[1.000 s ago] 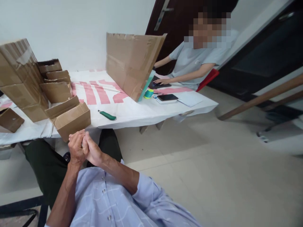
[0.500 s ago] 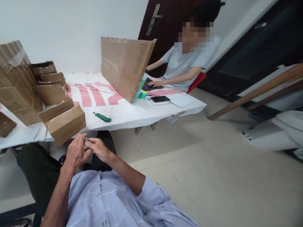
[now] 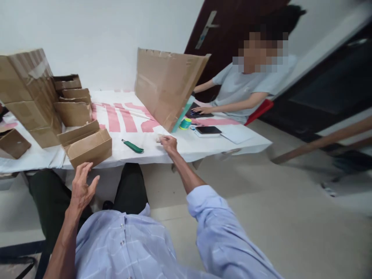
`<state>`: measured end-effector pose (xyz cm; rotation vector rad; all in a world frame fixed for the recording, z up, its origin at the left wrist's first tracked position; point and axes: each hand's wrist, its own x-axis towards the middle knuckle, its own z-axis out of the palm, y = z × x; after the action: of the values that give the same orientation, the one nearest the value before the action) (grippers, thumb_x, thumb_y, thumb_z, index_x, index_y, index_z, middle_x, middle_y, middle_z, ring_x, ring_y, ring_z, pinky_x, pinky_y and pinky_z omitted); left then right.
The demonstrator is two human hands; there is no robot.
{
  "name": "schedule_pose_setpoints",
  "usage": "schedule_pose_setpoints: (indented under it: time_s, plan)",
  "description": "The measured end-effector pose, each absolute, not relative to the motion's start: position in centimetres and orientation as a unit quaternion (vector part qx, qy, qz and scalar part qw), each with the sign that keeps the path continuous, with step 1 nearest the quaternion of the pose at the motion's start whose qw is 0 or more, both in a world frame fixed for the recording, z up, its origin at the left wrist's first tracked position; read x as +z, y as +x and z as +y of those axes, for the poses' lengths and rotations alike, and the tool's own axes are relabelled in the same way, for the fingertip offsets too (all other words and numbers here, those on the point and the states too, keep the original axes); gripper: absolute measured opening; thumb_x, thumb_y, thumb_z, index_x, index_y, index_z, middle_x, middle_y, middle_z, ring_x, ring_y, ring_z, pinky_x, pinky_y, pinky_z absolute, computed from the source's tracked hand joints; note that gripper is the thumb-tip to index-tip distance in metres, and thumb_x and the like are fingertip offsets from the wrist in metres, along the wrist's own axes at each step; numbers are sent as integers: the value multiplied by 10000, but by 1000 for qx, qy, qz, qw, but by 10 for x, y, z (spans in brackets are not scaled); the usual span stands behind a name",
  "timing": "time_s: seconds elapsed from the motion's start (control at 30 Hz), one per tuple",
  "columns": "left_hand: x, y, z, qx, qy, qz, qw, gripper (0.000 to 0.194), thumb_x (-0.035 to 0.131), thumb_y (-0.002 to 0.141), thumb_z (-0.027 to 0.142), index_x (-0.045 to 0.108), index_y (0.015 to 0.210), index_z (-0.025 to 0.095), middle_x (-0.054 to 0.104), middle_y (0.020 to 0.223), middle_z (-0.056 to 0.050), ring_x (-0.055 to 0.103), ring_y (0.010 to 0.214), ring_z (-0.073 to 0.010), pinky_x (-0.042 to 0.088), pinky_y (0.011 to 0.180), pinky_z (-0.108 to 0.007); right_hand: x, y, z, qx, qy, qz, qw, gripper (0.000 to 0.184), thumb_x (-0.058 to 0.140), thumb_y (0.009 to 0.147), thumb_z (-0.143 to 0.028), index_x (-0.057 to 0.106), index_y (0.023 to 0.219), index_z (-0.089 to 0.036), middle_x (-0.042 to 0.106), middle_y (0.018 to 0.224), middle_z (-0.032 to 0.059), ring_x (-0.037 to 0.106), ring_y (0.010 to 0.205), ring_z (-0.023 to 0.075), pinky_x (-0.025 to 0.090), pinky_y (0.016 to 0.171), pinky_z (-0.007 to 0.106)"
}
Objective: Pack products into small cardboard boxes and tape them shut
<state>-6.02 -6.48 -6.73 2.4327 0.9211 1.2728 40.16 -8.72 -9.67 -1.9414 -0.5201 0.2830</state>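
My right hand (image 3: 169, 145) reaches over the table's front edge, its fingers pinched on a small pale crumpled wad (image 3: 159, 138); its material is too small to make out. My left hand (image 3: 83, 186) is raised over my lap with fingers apart, holding nothing. Just beyond it, an open cardboard box (image 3: 90, 149) sits tilted at the table's edge. A green utility knife (image 3: 132, 146) lies on the white cloth between that box and my right hand.
Stacked cardboard boxes (image 3: 31, 97) and several open ones stand at the left. An upright cardboard panel (image 3: 168, 85) divides the table (image 3: 252, 149). Beyond it are a green tape roll (image 3: 185, 123), a phone (image 3: 208, 130) on a white box, and a seated person (image 3: 247, 91) at a laptop.
My hands were together over my lap around the small pale thing. They have parted: the right has carried it forward and right over the table, while the left has opened.
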Motion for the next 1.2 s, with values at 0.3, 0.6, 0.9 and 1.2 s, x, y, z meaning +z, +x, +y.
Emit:
schedule_pose_setpoints:
  time_s: [0.3, 0.6, 0.9, 1.2]
  plan:
    - [-51, -96, -44, 524, 741, 410, 94, 347, 714, 888, 283, 690, 1226, 209, 664, 1206, -93, 702, 968, -208, 635, 730, -332, -137, 426, -95, 59, -884, -202, 417, 285, 649, 816, -345, 803, 960, -153, 772, 1065, 210, 682, 1118, 362, 526, 984, 468]
    - [-41, -118, 20, 478, 728, 435, 230, 818, 895, 716, 513, 580, 1436, 286, 520, 1547, -149, 590, 1382, -382, 620, 947, -497, -116, 388, -68, -44, -763, -359, 535, 165, 550, 936, -295, 683, 905, -203, 663, 1109, 203, 578, 1150, 323, 445, 1090, 512]
    - [-41, -110, 48, 425, 745, 385, 341, 789, 923, 665, 561, 659, 1340, 252, 558, 1501, -142, 576, 1408, -377, 613, 989, -488, -61, 265, 5, 72, -539, -677, 496, 460, 709, 941, -491, 739, 1317, -229, 686, 1406, 147, 624, 1295, 295, 545, 1066, 491]
    - [-56, -129, 37, 386, 784, 351, 336, 1061, 963, 615, 640, 556, 1518, 260, 439, 1609, -161, 488, 1500, -414, 594, 1097, -531, -58, 223, -45, 38, -493, -733, 467, 231, 738, 899, -292, 673, 1115, -245, 728, 1066, 71, 663, 1000, 263, 566, 940, 437]
